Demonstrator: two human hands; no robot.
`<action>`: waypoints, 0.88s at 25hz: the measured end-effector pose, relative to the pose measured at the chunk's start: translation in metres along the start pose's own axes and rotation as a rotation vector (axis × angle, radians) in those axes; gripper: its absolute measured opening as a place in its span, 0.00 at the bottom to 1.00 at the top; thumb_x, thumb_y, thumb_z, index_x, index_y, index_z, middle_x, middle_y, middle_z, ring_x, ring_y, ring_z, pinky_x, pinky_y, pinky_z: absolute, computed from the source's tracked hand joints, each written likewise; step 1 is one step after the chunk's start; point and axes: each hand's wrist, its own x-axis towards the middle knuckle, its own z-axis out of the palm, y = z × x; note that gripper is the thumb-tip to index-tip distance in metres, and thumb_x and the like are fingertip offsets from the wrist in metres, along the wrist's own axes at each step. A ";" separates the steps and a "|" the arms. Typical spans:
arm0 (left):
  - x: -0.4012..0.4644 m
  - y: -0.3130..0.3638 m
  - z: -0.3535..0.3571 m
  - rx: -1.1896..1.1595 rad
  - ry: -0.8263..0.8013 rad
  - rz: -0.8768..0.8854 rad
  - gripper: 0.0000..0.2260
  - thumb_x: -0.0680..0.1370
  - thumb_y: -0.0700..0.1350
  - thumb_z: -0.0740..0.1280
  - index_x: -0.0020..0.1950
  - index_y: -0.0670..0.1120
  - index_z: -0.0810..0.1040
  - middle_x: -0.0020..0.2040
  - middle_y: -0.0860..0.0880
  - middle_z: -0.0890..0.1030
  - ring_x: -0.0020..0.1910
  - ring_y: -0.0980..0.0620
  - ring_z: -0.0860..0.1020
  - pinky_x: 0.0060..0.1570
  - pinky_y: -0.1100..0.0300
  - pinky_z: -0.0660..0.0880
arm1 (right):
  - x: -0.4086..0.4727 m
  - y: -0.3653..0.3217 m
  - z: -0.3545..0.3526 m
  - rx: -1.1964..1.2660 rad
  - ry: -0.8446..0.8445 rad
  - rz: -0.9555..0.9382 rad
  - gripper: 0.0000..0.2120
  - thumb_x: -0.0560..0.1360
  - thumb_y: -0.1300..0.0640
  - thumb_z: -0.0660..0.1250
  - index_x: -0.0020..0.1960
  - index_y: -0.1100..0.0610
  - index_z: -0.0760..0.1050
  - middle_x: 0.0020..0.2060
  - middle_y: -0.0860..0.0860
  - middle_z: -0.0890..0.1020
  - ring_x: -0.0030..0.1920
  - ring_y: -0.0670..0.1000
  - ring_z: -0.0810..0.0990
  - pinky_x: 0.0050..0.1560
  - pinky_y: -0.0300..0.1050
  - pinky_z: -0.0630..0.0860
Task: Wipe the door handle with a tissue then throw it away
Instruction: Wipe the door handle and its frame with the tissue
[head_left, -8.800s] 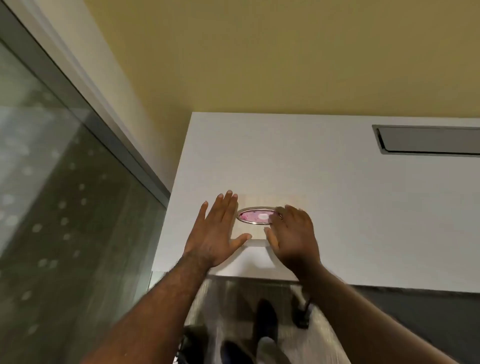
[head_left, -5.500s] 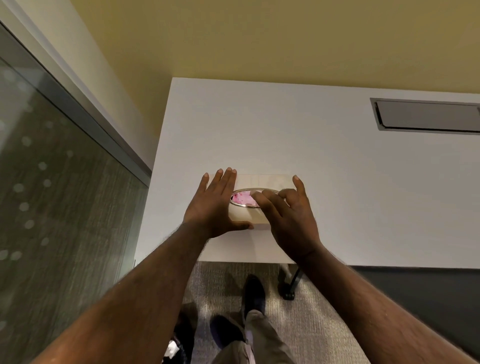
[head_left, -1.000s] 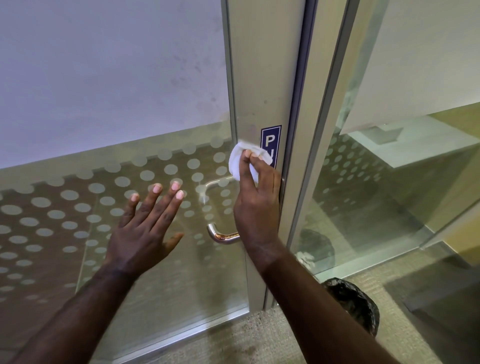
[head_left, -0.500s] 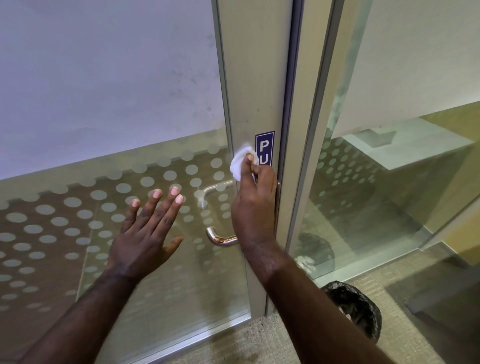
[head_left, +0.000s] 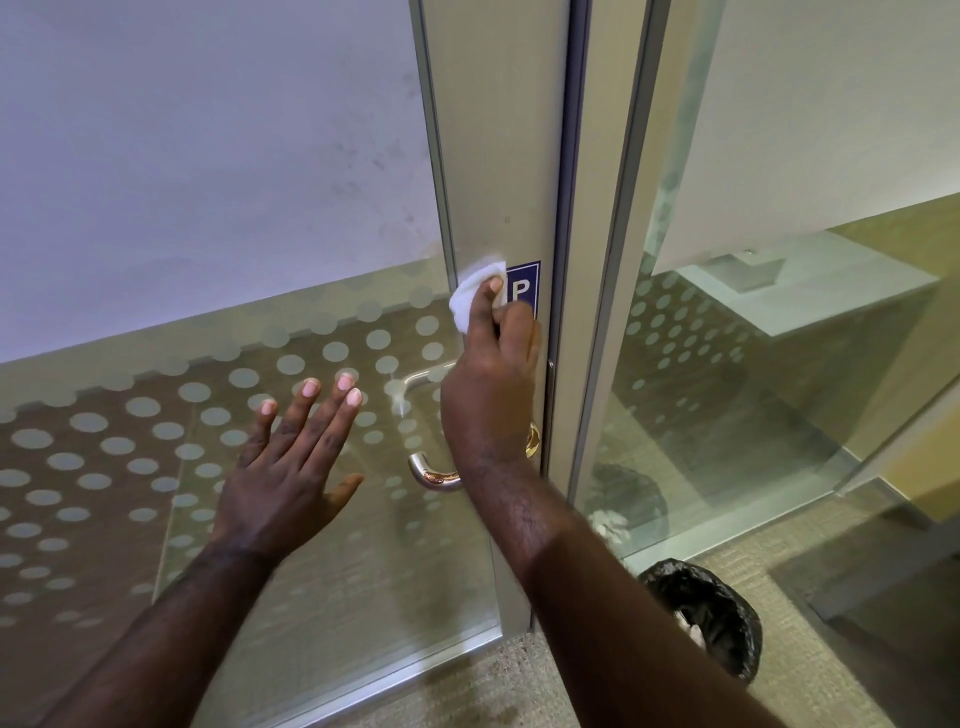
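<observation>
Nearest the camera, two bare forearms reached up from the bottom edge toward a glass door (head_left: 332, 545). Low on the right, on the carpet (head_left: 810, 670), stood a bin lined with a black bag (head_left: 711, 618), close to the door frame and partly cut off by the right forearm; something pale lay inside it, too small to identify. The left hand (head_left: 291, 467) was spread flat with fingers apart, holding nothing, in front of the dotted frosted pane; whether the palm touched the glass could not be told. Just right of it, the curved metal door handle (head_left: 434, 475) jutted out from the door's metal stile (head_left: 493, 156), its near end showing and the rest hidden behind the right wrist. The right hand (head_left: 491, 384) was above the handle, its fingers pinching a crumpled white tissue (head_left: 470, 293) and pressing it against the stile, beside a small blue sign (head_left: 522, 283) bearing a white letter P. The tissue sat higher than the handle and apart from it. Beyond the glass, a second handle showed faintly, perhaps on the far side of the door
</observation>
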 end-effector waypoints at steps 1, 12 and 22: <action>0.001 0.000 0.000 0.001 0.006 0.001 0.43 0.73 0.59 0.63 0.83 0.46 0.48 0.83 0.50 0.48 0.81 0.47 0.50 0.79 0.47 0.45 | -0.009 0.002 -0.002 0.001 -0.029 0.004 0.26 0.70 0.74 0.59 0.68 0.70 0.68 0.47 0.63 0.77 0.46 0.60 0.76 0.49 0.50 0.78; 0.001 0.002 0.000 -0.001 -0.004 -0.007 0.42 0.74 0.58 0.62 0.83 0.46 0.48 0.83 0.50 0.48 0.81 0.48 0.50 0.79 0.47 0.46 | -0.027 0.012 -0.001 -0.042 -0.180 0.019 0.31 0.66 0.76 0.67 0.68 0.69 0.67 0.51 0.64 0.76 0.50 0.61 0.75 0.50 0.56 0.80; -0.001 -0.001 0.004 -0.005 0.004 -0.006 0.42 0.74 0.59 0.60 0.83 0.46 0.48 0.83 0.51 0.48 0.81 0.48 0.49 0.79 0.47 0.44 | -0.011 -0.039 0.016 0.133 -0.214 0.186 0.36 0.79 0.53 0.58 0.76 0.64 0.40 0.76 0.59 0.38 0.76 0.59 0.39 0.73 0.57 0.60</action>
